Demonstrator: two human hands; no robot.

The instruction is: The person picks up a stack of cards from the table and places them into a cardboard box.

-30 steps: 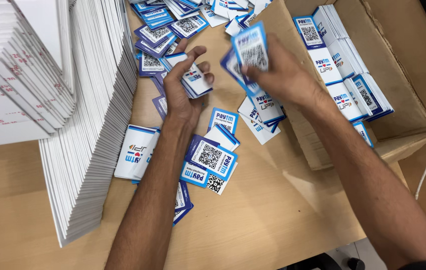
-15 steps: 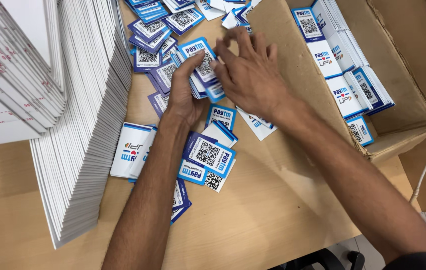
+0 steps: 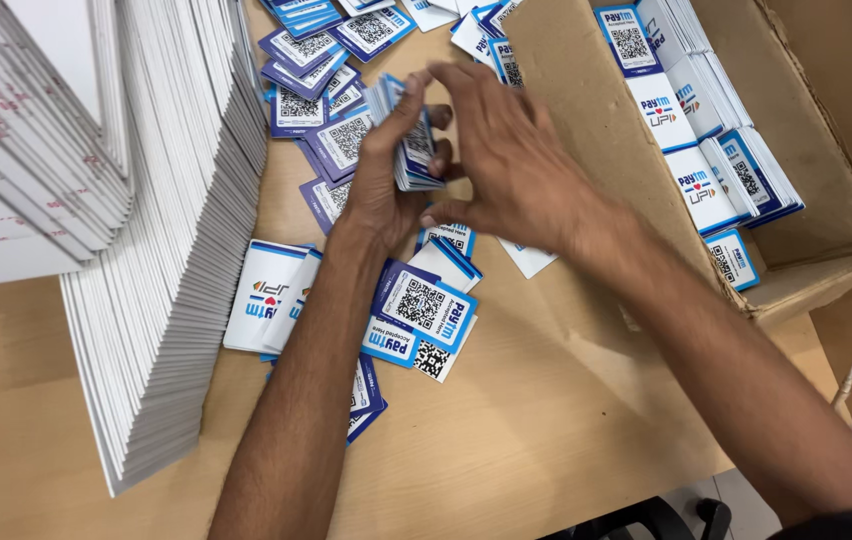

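My left hand (image 3: 378, 190) grips a small stack of blue-and-white code cards (image 3: 414, 150), held on edge above the wooden table (image 3: 546, 400). My right hand (image 3: 506, 160) presses against the same stack from the right, its fingers squaring the cards. Directly under both hands lie more loose cards (image 3: 424, 312), some face up and some overlapping. Other loose cards (image 3: 311, 75) are scattered further back on the table.
A long leaning row of white boards (image 3: 181, 260) fills the left side, with another white stack (image 3: 16, 150) behind it. An open cardboard box (image 3: 826, 215) at the right holds several stacked cards. A chair base (image 3: 661, 520) shows below the table edge.
My right hand brought the cards it held over to the left hand. Both hands now close on one gathered stack, raised a little off the table.
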